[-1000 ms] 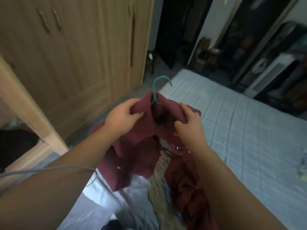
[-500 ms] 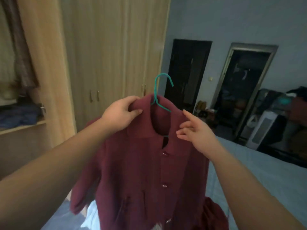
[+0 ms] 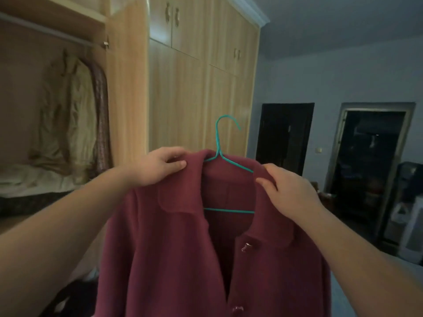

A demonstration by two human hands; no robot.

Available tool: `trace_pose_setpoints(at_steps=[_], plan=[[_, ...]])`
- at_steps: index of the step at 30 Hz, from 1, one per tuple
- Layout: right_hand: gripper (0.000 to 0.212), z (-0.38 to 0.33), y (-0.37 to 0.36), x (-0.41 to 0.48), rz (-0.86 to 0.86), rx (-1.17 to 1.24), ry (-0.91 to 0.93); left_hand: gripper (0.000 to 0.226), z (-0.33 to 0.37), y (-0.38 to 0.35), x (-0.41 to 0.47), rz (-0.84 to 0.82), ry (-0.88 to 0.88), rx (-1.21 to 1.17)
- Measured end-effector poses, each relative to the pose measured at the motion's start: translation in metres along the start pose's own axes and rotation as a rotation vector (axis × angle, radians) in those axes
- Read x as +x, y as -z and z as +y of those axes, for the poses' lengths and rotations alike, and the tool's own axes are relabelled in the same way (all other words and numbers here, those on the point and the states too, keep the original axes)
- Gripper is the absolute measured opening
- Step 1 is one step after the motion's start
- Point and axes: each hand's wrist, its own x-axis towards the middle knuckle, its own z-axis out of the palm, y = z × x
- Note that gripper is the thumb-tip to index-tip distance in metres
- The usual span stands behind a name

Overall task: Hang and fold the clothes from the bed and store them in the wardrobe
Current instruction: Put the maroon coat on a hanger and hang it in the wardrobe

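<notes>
Item: maroon coat (image 3: pixel 183 259), buttoned front, collar spread over a teal wire hanger (image 3: pixel 217 143), whose hook stood free above the collar.

Hold: my left hand (image 3: pixel 160 167) pinched the cloth beside the collar, thumb in front. My right hand (image 3: pixel 290 191) gripped the opposite shoulder, fingers curled over it.

Location: held up in the air before the wardrobe (image 3: pixel 183 99), short of the rail (image 3: pixel 45 30) in its open compartment, where pale garments (image 3: pixel 75 110) hung.

Status, as I judged it: coat on its hanger, hooking onto the rail outstanding. Other clothes for folding: not in view.
</notes>
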Motion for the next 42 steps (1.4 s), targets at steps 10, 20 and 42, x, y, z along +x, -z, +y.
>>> trace_pose_setpoints(at_steps=[10, 20, 42], plan=[[0.035, -0.097, -0.023, 0.062, 0.044, -0.006, 0.039, 0.062, -0.041, 0.061, -0.052, 0.074, -0.087, 0.384], [0.043, -0.172, -0.034, 0.099, 0.028, 0.134, 0.146, 0.032, -0.062, 0.117, -0.054, 0.112, -0.147, 0.492], [0.033, -0.207, -0.078, 0.149, 0.191, 0.782, 0.086, 0.077, -0.028, 0.156, 0.007, -0.219, -0.399, 0.237]])
